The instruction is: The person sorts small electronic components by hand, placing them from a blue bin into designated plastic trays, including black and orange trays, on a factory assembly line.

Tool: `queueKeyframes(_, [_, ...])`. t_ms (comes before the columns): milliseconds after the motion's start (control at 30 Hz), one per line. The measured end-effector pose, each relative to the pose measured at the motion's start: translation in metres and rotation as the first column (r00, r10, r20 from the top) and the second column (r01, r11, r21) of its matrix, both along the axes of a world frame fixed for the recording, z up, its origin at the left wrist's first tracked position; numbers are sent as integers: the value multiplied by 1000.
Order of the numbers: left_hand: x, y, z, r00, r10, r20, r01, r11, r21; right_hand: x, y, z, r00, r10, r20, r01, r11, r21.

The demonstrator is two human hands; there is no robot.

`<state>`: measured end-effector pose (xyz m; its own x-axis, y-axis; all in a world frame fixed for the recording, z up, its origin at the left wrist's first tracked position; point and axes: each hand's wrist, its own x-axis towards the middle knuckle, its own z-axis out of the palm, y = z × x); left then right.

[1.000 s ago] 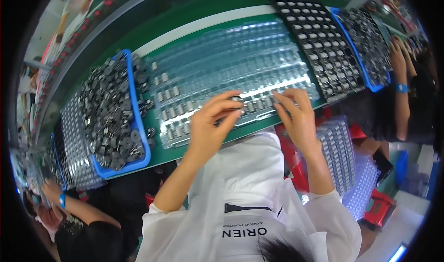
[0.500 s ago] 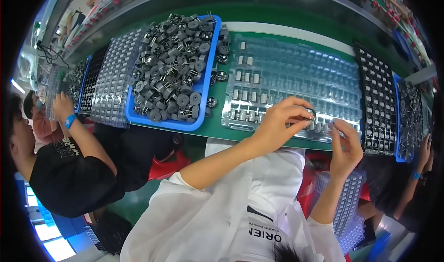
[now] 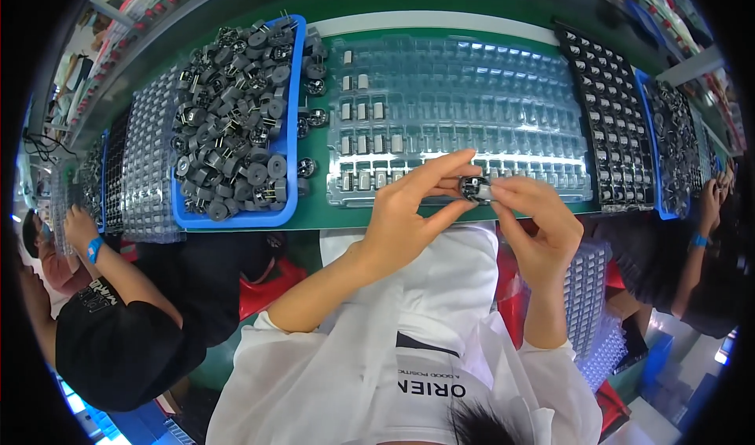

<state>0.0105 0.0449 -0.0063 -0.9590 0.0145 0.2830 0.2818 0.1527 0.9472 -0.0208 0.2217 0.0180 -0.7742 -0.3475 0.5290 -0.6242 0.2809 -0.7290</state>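
Note:
My left hand [image 3: 405, 213] pinches a round dark part [image 3: 472, 186] with shiny metal on it, between thumb and fingers. Fingertips of my right hand [image 3: 543, 225] meet it from the other side, closed on a small silvery piece [image 3: 485, 194] against the round part. Both hands hover over the near edge of a clear plastic tray [image 3: 472, 103]. Small silvery blocks [image 3: 379, 111] fill pockets along the tray's left side. The nearest row is partly hidden by my left hand.
Left of the tray, a blue bin [image 3: 296, 142] is heaped with round grey parts with pins [image 3: 236, 107]; several lie beside it. A black tray [image 3: 609, 123] of parts adjoins on the right, then another blue bin [image 3: 646, 123]. Co-workers' arms [image 3: 130, 276] are at both sides.
My right hand has moved left and its fingertips now meet the round part in my left hand. The view has shifted, so the bin and tray sit further left.

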Motion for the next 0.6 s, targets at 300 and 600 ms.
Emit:
queueKeyframes(300, [1, 2, 2, 997, 7, -74, -12, 998, -62, -1, -2, -1, 998, 7, -64, -3, 998, 69])
queueKeyframes(600, [4, -4, -1, 998, 4, -67, -14, 988, -154, -3, -4, 3, 995, 59, -74, -44, 980, 195])
